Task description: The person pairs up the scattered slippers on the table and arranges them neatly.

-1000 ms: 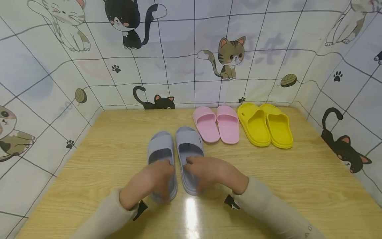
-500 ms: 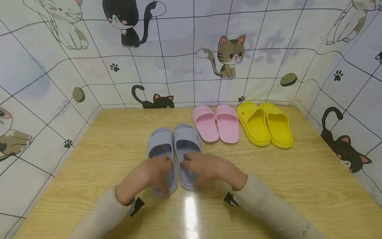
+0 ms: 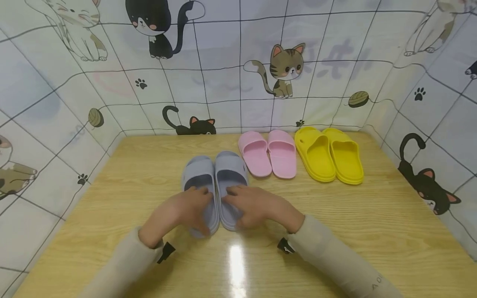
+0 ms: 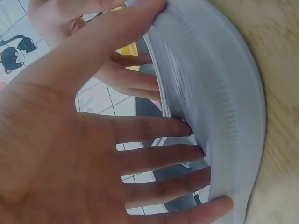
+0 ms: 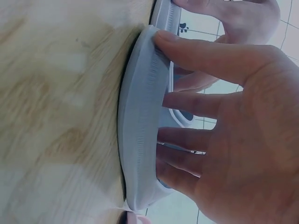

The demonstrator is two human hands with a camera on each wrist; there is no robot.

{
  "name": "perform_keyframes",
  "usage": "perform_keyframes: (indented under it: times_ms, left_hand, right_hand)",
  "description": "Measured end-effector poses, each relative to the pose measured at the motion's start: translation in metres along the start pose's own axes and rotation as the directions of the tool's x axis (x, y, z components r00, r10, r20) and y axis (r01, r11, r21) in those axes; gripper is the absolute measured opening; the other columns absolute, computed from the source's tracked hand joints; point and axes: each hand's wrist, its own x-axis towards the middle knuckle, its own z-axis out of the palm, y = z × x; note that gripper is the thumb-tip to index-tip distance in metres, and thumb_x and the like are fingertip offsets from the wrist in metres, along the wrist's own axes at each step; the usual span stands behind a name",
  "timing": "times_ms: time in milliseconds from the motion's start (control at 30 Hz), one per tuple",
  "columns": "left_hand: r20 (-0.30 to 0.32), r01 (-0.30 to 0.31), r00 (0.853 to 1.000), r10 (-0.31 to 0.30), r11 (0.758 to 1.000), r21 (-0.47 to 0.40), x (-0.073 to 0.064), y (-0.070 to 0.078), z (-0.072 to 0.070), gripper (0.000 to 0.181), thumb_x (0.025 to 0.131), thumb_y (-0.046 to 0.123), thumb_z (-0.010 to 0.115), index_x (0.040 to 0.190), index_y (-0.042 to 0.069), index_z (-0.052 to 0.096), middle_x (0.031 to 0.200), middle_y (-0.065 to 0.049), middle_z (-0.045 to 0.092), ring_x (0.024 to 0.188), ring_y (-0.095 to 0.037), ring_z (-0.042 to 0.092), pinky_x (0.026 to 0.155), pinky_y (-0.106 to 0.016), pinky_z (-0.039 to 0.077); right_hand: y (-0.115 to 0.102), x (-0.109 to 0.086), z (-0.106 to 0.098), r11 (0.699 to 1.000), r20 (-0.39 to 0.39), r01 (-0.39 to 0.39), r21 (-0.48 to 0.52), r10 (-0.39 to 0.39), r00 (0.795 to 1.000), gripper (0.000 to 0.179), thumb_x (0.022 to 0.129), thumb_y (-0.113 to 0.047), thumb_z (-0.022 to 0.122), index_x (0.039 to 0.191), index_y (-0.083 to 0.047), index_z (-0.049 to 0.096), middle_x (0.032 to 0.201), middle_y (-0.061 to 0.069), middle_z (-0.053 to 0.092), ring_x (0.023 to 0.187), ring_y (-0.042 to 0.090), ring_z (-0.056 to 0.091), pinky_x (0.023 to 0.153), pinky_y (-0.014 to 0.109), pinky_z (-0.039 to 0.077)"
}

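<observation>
Two grey slippers lie side by side on the wooden tabletop, toes toward the back wall: a left slipper (image 3: pixel 198 166) and a right slipper (image 3: pixel 229 161). My left hand (image 3: pixel 186 209) is over the left slipper's rear half. In the left wrist view its fingers (image 4: pixel 161 158) stretch fairly straight to the slipper's rim, and the thumb touches the heel end. My right hand (image 3: pixel 255 207) is on the right slipper's rear half. The right wrist view shows its thumb on the heel rim, with extended fingers reaching over the side onto the footbed, tips hidden.
Beyond the grey pair, to the right, stand pink slippers (image 3: pixel 282 157) and yellow clogs (image 3: pixel 316 159) near the back wall (image 3: pixel 223 82). Cat-printed sheeting covers the walls around the wooden tabletop (image 3: pixel 335 223). Light glares off the tabletop in front.
Both grey slippers have slid away toward the back wall and closer together, with both hands moving along on them. The pink and yellow pairs have stayed in place.
</observation>
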Motion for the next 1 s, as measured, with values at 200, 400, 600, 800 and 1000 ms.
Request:
perform_keyframes:
  times_ms: [200,400,600,800,1000]
  left_hand:
    - [-0.005,-0.004,1.000,0.004,1.000,0.002,0.001,-0.006,0.000,0.103,0.069,0.046,0.094,0.150,-0.001,0.048,0.154,-0.020,0.049,0.137,-0.046,0.049,0.113,-0.055,0.046]
    - [0.001,-0.011,1.000,0.011,1.000,0.005,0.001,-0.009,-0.003,0.107,0.071,0.049,0.092,0.152,-0.001,0.045,0.158,-0.023,0.045,0.140,-0.048,0.046,0.115,-0.057,0.044]
    - [0.002,-0.012,1.000,0.012,1.000,0.011,0.003,-0.011,-0.004,0.104,0.073,0.049,0.092,0.152,-0.001,0.046,0.157,-0.023,0.046,0.139,-0.048,0.047,0.114,-0.057,0.044]
    - [-0.014,-0.021,1.000,0.022,1.000,0.023,0.006,-0.015,-0.003,0.099,0.074,0.048,0.091,0.150,0.001,0.049,0.155,-0.022,0.049,0.137,-0.047,0.050,0.114,-0.056,0.045]
    - [-0.037,-0.041,0.998,0.042,0.998,0.040,0.010,-0.021,-0.003,0.095,0.075,0.047,0.089,0.149,0.002,0.051,0.153,-0.022,0.051,0.136,-0.046,0.052,0.114,-0.056,0.045]
  right_hand:
    - [0.003,0.003,0.001,1.000,-0.023,0.008,0.013,-0.008,1.000,0.074,0.084,-0.033,0.076,0.151,-0.013,0.052,0.162,0.018,0.042,0.150,0.036,0.041,0.121,0.049,0.039]
    - [0.007,0.007,0.003,1.000,-0.031,0.021,0.024,-0.020,0.999,0.072,0.085,-0.032,0.076,0.150,-0.013,0.052,0.163,0.019,0.040,0.151,0.037,0.039,0.122,0.051,0.038]
    - [0.008,0.008,0.004,0.999,-0.023,0.024,0.040,-0.023,0.999,0.074,0.088,-0.033,0.075,0.154,-0.011,0.048,0.166,0.020,0.035,0.154,0.036,0.035,0.123,0.050,0.036]
    - [0.009,0.009,0.007,0.998,-0.034,0.044,0.050,-0.042,0.999,0.074,0.090,-0.029,0.074,0.155,-0.009,0.046,0.167,0.020,0.033,0.155,0.035,0.033,0.124,0.049,0.035]
    - [0.010,0.010,0.007,0.997,-0.054,0.048,0.063,-0.045,0.998,0.067,0.092,-0.024,0.072,0.154,-0.008,0.049,0.167,0.018,0.034,0.155,0.033,0.033,0.123,0.048,0.037]
